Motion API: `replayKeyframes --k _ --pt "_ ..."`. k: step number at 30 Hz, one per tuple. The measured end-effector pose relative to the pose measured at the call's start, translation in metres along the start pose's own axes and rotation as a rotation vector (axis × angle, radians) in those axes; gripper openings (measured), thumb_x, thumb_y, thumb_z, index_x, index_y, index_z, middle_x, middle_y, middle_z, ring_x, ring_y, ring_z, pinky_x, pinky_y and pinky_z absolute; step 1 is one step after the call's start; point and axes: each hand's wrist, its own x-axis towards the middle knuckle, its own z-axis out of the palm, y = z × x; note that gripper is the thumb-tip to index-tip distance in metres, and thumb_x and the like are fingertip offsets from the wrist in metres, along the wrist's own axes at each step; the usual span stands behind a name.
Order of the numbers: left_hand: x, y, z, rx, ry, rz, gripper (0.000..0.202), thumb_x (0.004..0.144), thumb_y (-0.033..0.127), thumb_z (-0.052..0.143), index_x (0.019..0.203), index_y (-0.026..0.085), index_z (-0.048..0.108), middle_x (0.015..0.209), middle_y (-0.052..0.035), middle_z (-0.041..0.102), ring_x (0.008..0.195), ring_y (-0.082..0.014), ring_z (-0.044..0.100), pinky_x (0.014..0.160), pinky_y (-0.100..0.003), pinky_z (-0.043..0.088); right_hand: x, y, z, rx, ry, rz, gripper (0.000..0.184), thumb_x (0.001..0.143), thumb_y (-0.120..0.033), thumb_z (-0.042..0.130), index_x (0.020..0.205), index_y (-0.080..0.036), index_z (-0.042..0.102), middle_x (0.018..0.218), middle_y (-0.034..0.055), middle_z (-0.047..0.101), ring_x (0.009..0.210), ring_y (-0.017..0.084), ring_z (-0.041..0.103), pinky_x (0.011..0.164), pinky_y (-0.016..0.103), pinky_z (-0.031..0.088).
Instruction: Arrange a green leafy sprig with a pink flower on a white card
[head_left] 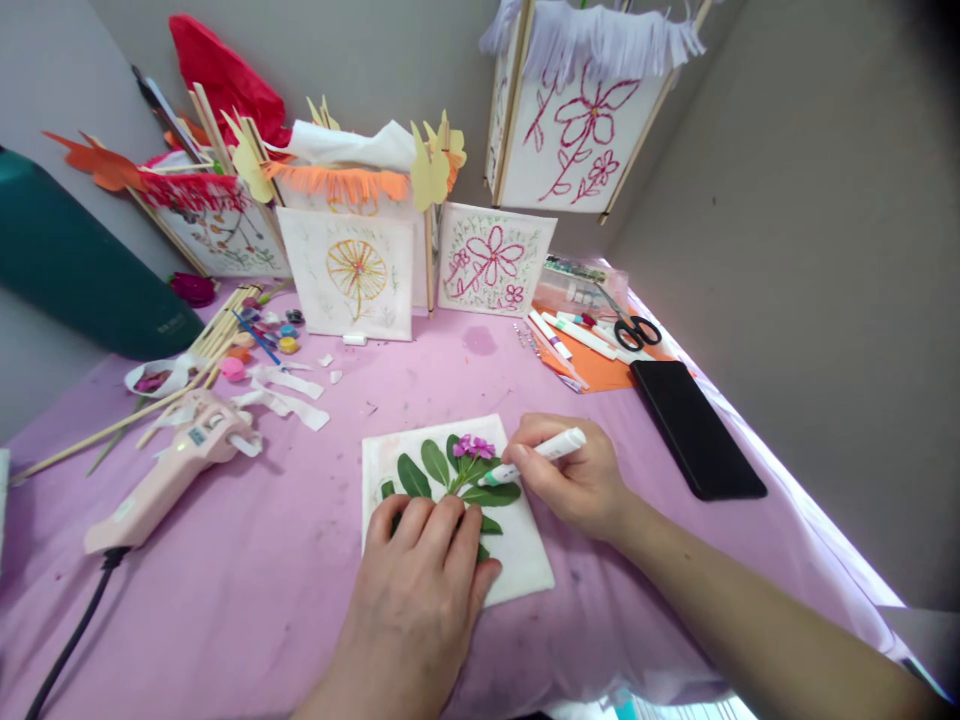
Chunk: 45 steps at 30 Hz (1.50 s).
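A leafy sprig with a small purple flower (474, 446) lies on a square white fabric panel (525, 562) in front of me. My left hand (424, 575) is closed over the lower part of the sprig, its bent fingers pressing the leaves against the panel. Those fingers hide the stem's lower end. In my right hand (574, 480) is a white marker (551, 446), gripped like a pen. Its green-banded tip end points down and left, close to a green leaf (491, 494) on the sprig's right side. Whether the tip touches the panel, I cannot tell.
Left lie a pink glue gun (169, 470), wooden sticks (142, 400) and fabric scraps (289, 400). Behind stand a yellow flower panel (356, 275) and a pink one (491, 258). Right are a black phone (697, 430), scissors (637, 332) and markers (581, 336). A lantern (585, 125) hangs above.
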Motion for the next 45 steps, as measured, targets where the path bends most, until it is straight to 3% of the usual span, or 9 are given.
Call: replayKeyframes --k 5,10,18,26,45 --pt "-0.003 0.0 0.002 0.022 -0.004 0.006 0.027 0.093 0.029 0.049 0.106 0.013 0.066 0.111 -0.0065 0.069 0.088 -0.0247 0.056 0.083 -0.045 0.038 0.001 0.0 0.0 -0.029 -0.014 0.0 0.02 0.084 -0.018 0.052 0.066 -0.016 0.061 0.057 -0.0003 0.056 0.048 0.008 0.047 0.045 0.021 0.037" --pt "-0.003 0.001 0.0 0.049 0.014 0.007 0.027 0.094 0.027 0.048 0.105 0.013 0.068 0.111 -0.0041 0.07 0.086 -0.024 0.056 0.084 -0.044 0.038 0.0 0.001 0.0 -0.005 -0.024 0.007 0.019 0.083 -0.016 0.052 0.067 -0.016 0.062 0.057 -0.0007 0.056 0.048 0.008 0.047 0.045 0.021 0.036" --pt "-0.008 0.0 0.003 0.063 0.065 0.041 0.03 0.097 0.025 0.042 0.107 0.013 0.068 0.116 -0.0049 0.069 0.106 -0.0242 0.059 0.094 -0.044 0.034 -0.001 0.002 0.001 0.029 -0.079 -0.003 0.017 0.085 -0.016 0.052 0.072 -0.015 0.063 0.06 0.0003 0.056 0.053 0.01 0.05 0.05 0.021 0.039" --pt "-0.011 0.0 0.006 0.068 0.048 0.038 0.031 0.098 0.025 0.039 0.109 0.015 0.066 0.118 -0.0055 0.068 0.105 -0.024 0.061 0.095 -0.044 0.036 -0.002 0.003 0.005 0.052 -0.146 0.011 0.016 0.087 -0.017 0.051 0.075 -0.016 0.062 0.061 0.0003 0.056 0.056 0.011 0.051 0.052 0.023 0.041" --pt "-0.01 0.001 0.004 0.065 0.033 0.033 0.03 0.097 0.024 0.04 0.108 0.015 0.067 0.118 -0.0055 0.068 0.105 -0.0246 0.061 0.093 -0.047 0.038 -0.002 0.002 0.003 0.03 -0.134 0.036 0.018 0.088 -0.019 0.051 0.075 -0.016 0.062 0.06 0.0 0.056 0.055 0.01 0.05 0.051 0.022 0.041"
